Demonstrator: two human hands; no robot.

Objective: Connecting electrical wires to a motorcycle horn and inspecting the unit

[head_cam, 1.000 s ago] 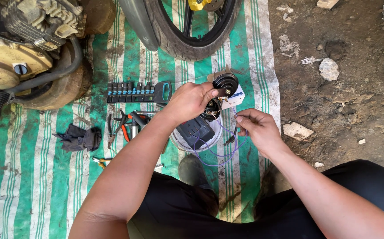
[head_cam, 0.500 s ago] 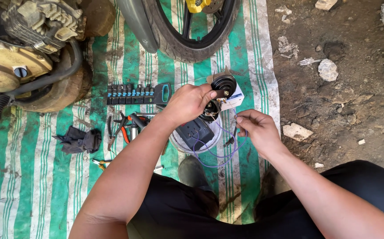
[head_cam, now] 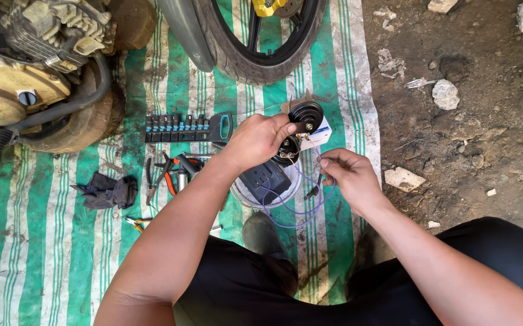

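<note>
My left hand grips a small black round part over the green-and-white striped mat. A second black round disc-shaped part lies just beyond it on a white box. My right hand pinches the end of a thin purple wire that loops down from the held part. Beneath both hands stands a white round tub with a dark grey block-shaped device resting in it.
A black socket rail lies left of my hands, with pliers and hand tools and a dark glove below it. An engine sits top left, a motorcycle wheel at top. Dirt ground with stones lies right.
My right hand has shifted slightly along the purple wire; my left hand keeps the black part in the same place.
</note>
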